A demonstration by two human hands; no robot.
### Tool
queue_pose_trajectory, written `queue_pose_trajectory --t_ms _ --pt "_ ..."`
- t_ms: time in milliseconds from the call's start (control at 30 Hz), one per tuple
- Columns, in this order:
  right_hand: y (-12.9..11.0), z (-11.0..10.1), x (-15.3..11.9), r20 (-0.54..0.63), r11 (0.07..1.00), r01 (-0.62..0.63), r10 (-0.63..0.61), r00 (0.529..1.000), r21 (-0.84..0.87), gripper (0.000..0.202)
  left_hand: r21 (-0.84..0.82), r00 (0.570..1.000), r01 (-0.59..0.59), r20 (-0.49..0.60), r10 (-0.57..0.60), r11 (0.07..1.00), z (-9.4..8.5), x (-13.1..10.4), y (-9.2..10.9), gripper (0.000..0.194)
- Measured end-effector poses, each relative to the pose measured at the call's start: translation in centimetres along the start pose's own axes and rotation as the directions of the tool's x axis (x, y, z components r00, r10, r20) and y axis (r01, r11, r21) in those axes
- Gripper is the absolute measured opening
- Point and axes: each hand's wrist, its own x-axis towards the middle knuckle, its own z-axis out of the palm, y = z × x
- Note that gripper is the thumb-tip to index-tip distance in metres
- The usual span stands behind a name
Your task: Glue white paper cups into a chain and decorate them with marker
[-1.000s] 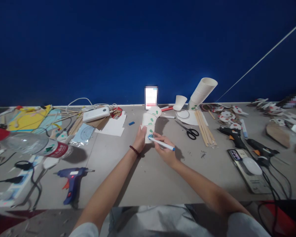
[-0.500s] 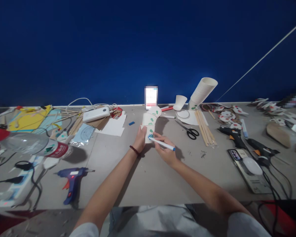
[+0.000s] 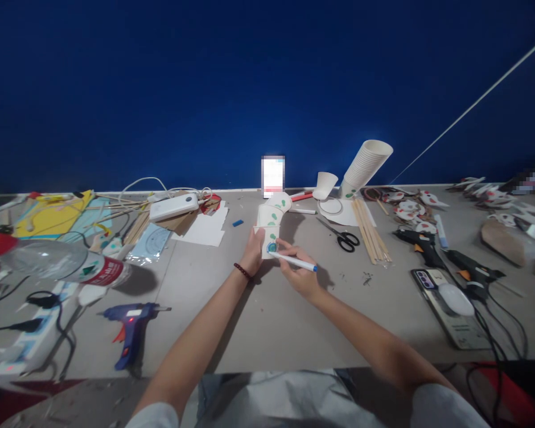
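Several white paper cups (image 3: 267, 217), joined end to end in a bent row and printed with green leaf shapes, are in front of me. My left hand (image 3: 252, 252) is closed round the left side of the nearest cup. In my right hand (image 3: 301, 274) is a white marker (image 3: 298, 261) with a blue end, its tip at the nearest cup's side. A blue ring is drawn there around a green print. Behind the cups lie a red marker (image 3: 301, 195) and another white marker (image 3: 303, 211). A small blue cap (image 3: 238, 223) rests to the left.
Black scissors (image 3: 345, 239), wooden sticks (image 3: 371, 232) and a leaning stack of cups (image 3: 368, 169) are on the right, beyond them black glue guns (image 3: 470, 270) and a phone (image 3: 455, 321). A blue glue gun (image 3: 131, 327), a bottle (image 3: 71, 264) and a power strip (image 3: 40, 333) occupy the left.
The blue line on the nearest cup has grown from an arc to a ring around the green print. The marker tip has shifted slightly down and left; the left hand holds still.
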Motion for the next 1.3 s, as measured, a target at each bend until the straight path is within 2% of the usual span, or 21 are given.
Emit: queue_pose_trajectory --t_ms 667,1133,1300 --pt "-0.09 -0.01 0.03 -0.001 1.0 -0.02 0.02 1.0 0.002 0.006 -0.01 1.0 0.014 0.011 -0.014 1.0 -0.06 -0.04 0.01 0.057" --pt "-0.16 -0.07 0.06 0.002 0.999 -0.041 0.041 0.999 0.02 0.005 -0.02 0.999 0.029 -0.024 -0.03 0.999 0.06 -0.03 0.17 0.053" --pt "-0.19 -0.13 0.07 0.009 0.997 -0.067 0.067 0.998 0.033 0.005 -0.013 1.0 0.03 -0.008 -0.03 0.999 0.04 0.0 0.19 0.059"
